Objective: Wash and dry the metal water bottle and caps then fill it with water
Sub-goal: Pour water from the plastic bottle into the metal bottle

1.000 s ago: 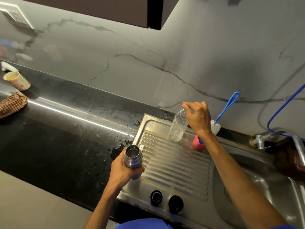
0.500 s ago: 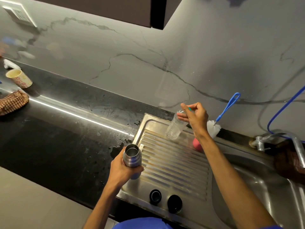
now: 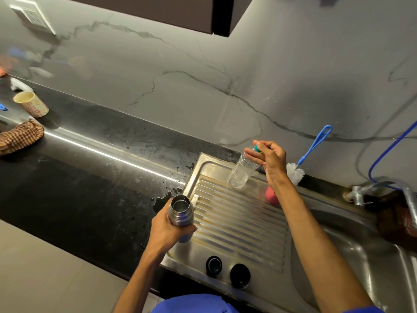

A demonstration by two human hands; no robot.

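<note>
My left hand (image 3: 167,233) grips the metal water bottle (image 3: 181,211) upright over the left edge of the steel drainboard (image 3: 239,224); its mouth is uncovered. My right hand (image 3: 272,160) pinches the teal-capped neck of a clear plastic bottle (image 3: 240,175), which hangs tilted just above the back of the drainboard. Two black caps (image 3: 214,264) (image 3: 240,275) lie side by side at the drainboard's front edge.
A blue-handled bottle brush (image 3: 295,173) leans on the wall behind my right wrist, with a pink object (image 3: 270,195) below it. The sink basin (image 3: 338,256) and tap (image 3: 358,195) are at right. A paper cup (image 3: 30,106) and checked cloth (image 3: 20,136) sit far left on the wet black counter (image 3: 90,177).
My right hand has lifted the plastic bottle by its neck off the drainboard and tilted it. The left hand keeps the metal bottle in the same place.
</note>
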